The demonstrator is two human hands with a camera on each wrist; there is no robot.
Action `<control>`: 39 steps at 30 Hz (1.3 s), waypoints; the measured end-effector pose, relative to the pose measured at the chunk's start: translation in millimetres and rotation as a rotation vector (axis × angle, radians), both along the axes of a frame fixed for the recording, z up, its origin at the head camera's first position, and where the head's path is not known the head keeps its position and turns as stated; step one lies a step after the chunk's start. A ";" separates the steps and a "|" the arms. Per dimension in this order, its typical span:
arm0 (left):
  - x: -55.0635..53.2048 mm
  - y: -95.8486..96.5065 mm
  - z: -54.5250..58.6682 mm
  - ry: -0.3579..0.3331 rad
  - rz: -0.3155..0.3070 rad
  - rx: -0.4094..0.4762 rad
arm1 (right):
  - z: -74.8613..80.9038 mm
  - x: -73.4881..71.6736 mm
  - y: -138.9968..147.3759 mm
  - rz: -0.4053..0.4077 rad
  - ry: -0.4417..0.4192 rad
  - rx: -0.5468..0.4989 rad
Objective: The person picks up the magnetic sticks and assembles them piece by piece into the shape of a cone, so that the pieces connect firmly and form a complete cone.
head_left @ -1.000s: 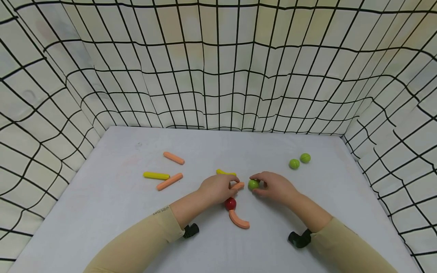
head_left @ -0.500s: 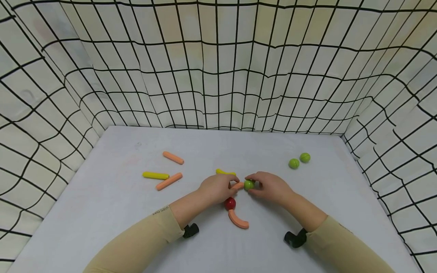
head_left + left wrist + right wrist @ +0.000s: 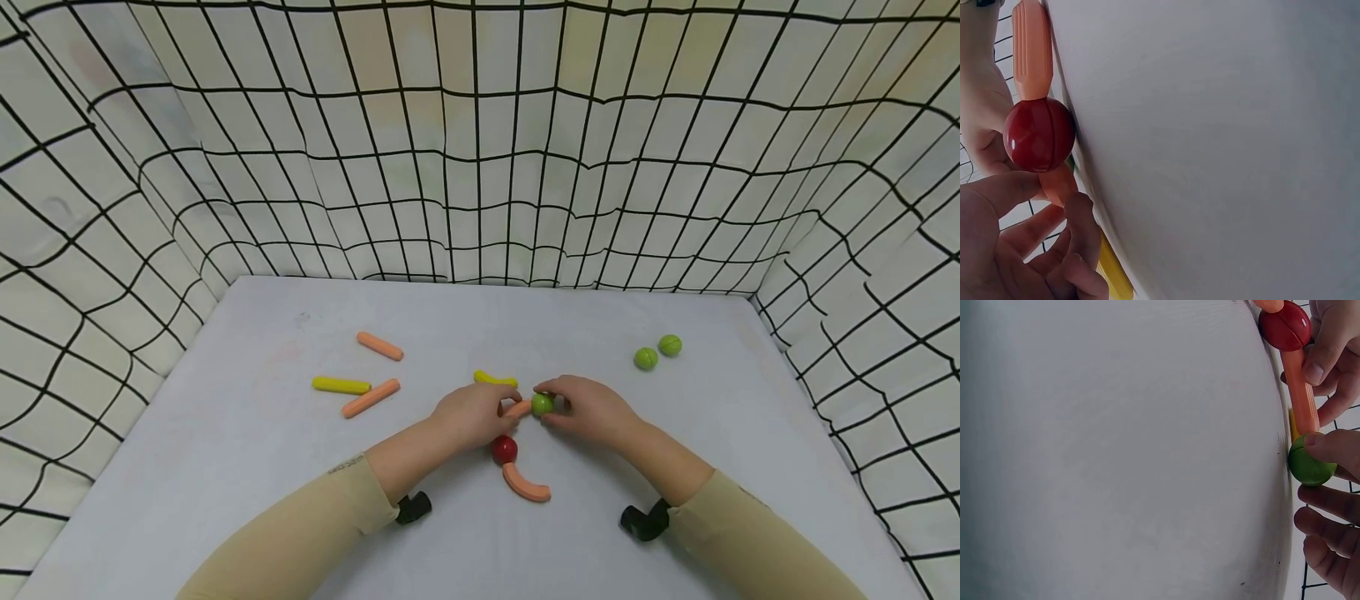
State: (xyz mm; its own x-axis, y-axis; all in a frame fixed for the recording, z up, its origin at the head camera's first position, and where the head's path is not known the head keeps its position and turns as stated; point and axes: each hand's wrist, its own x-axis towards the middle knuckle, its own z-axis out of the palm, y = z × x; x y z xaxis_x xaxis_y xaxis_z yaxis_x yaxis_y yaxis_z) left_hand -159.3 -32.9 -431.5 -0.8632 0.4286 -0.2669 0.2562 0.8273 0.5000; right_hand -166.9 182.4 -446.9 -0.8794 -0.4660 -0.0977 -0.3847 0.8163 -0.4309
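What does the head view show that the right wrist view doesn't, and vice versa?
Only the head view shows two loose green balls, two loose orange sticks and both sleeves. Only the right wrist view shows where the held orange stick meets the red ball, which the left hand hides in the other. Both show the right hand pinching a green ball.

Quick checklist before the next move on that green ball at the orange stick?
1. Left hand pinching the orange stick: ok.
2. Right hand gripping the green ball: ok.
3. Green ball touching the stick's end: ok.
4. Green ball fully seated: cannot tell, joint partly covered by the thumb.
5. Red ball between the stick and the curved orange piece: ok, touching both.
6. Both hands off the assembly: not ok.
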 end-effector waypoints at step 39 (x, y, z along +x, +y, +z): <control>16.5 -40.0 0.7 -0.056 0.107 0.011 | -2.4 -7.7 -36.8 0.154 0.042 -0.025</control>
State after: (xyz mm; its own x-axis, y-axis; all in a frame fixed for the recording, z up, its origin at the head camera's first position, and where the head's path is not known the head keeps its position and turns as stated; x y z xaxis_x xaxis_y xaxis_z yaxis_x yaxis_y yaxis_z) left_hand -142.8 -72.8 -430.8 -0.8877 0.3383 -0.3123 0.1383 0.8429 0.5200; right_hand -174.6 145.6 -449.4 -0.8001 -0.5979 -0.0488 -0.5229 0.7351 -0.4315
